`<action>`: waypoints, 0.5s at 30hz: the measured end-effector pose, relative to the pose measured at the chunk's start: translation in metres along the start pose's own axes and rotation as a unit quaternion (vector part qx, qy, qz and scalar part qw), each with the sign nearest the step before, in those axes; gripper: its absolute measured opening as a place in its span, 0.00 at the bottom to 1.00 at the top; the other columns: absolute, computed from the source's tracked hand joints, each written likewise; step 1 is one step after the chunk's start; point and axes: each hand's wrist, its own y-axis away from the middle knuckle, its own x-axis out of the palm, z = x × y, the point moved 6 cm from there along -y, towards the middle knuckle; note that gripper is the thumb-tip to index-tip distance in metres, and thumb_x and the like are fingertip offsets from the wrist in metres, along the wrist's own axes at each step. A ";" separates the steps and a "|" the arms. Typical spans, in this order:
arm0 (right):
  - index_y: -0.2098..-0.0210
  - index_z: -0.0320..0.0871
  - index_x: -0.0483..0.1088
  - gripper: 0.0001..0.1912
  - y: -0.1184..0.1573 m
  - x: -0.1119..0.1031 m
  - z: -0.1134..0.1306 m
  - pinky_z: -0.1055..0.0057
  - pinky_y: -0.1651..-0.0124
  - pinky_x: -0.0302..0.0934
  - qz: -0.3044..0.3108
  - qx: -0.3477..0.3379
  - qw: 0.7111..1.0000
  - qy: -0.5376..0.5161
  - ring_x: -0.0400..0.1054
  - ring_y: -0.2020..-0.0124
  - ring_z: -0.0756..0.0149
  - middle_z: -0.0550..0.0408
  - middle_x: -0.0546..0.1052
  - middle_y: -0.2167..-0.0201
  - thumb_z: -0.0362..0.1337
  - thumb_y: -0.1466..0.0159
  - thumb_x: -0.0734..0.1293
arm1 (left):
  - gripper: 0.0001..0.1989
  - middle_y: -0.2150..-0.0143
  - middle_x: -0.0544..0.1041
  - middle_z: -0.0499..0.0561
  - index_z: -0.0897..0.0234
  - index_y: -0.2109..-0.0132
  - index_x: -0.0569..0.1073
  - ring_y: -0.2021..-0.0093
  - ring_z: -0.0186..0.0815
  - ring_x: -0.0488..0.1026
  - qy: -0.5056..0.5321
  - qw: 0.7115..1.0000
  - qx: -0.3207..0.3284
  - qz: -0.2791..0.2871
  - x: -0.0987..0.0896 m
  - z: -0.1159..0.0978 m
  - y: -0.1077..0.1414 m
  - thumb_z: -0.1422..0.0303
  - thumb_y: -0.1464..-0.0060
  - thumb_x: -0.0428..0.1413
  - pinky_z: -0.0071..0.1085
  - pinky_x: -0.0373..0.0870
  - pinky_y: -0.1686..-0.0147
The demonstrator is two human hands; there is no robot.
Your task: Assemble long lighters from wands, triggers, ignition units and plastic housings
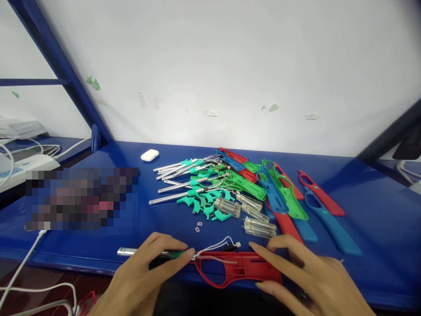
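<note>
Close to the table's front edge, my left hand [144,272] pinches a silver lighter tube [126,251] with a green collar, where it meets a red lighter handle half [243,268]. White wires [215,244] and a thin clear hose run from the tube over the shell, whose hollow side faces up. My right hand [305,270] grips the shell's wide end between thumb and fingers. Just beyond are two tiny pinkish pieces [198,227], teal triggers [207,206] and several clear fuel tanks [259,227].
More silver tubes [174,196] with wires lie farther back. Green, blue [332,221] and red handle halves spread to the right. A white earphone case [149,155] and a pixelated patch [79,199] are at left, near a power strip [29,169].
</note>
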 end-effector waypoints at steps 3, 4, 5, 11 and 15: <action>0.44 0.51 0.79 0.22 -0.001 0.000 0.000 0.78 0.74 0.75 0.001 -0.004 1.000 0.004 0.82 0.69 0.69 0.53 0.82 0.59 0.51 0.22 0.58 | 0.28 0.39 0.76 0.46 0.44 0.34 0.69 0.40 0.29 0.75 0.011 0.998 0.015 -0.067 -0.009 -0.004 -0.007 0.79 0.32 0.49 0.22 0.72 0.41; 0.44 0.51 0.79 0.22 0.000 0.000 0.000 0.78 0.74 0.75 0.001 -0.005 1.000 0.006 0.82 0.69 0.69 0.53 0.82 0.59 0.51 0.22 0.57 | 0.25 0.41 0.78 0.44 0.45 0.36 0.72 0.43 0.28 0.77 0.020 0.995 0.017 -0.097 -0.015 -0.006 -0.011 0.77 0.31 0.49 0.20 0.73 0.43; 0.44 0.51 0.79 0.23 0.000 0.000 0.000 0.77 0.74 0.75 0.001 -0.006 1.000 0.008 0.82 0.70 0.69 0.53 0.82 0.59 0.51 0.22 0.57 | 0.21 0.45 0.80 0.43 0.46 0.40 0.75 0.48 0.25 0.79 0.034 0.992 0.021 -0.121 -0.020 -0.010 -0.015 0.76 0.30 0.49 0.16 0.74 0.48; 0.44 0.51 0.79 0.23 0.001 0.000 0.000 0.78 0.74 0.75 0.004 -0.005 1.000 0.008 0.82 0.70 0.69 0.53 0.82 0.59 0.52 0.22 0.57 | 0.14 0.54 0.83 0.41 0.51 0.52 0.81 0.58 0.22 0.83 0.037 0.983 0.021 -0.177 -0.041 -0.025 -0.032 0.70 0.28 0.50 0.10 0.74 0.56; 0.43 0.52 0.78 0.23 0.003 0.001 -0.001 0.77 0.75 0.75 0.012 -0.003 1.000 0.012 0.82 0.68 0.69 0.53 0.82 0.58 0.52 0.22 0.57 | 0.18 0.55 0.84 0.43 0.52 0.53 0.81 0.59 0.22 0.83 0.021 0.984 0.043 -0.171 -0.043 -0.026 -0.034 0.75 0.30 0.48 0.10 0.74 0.58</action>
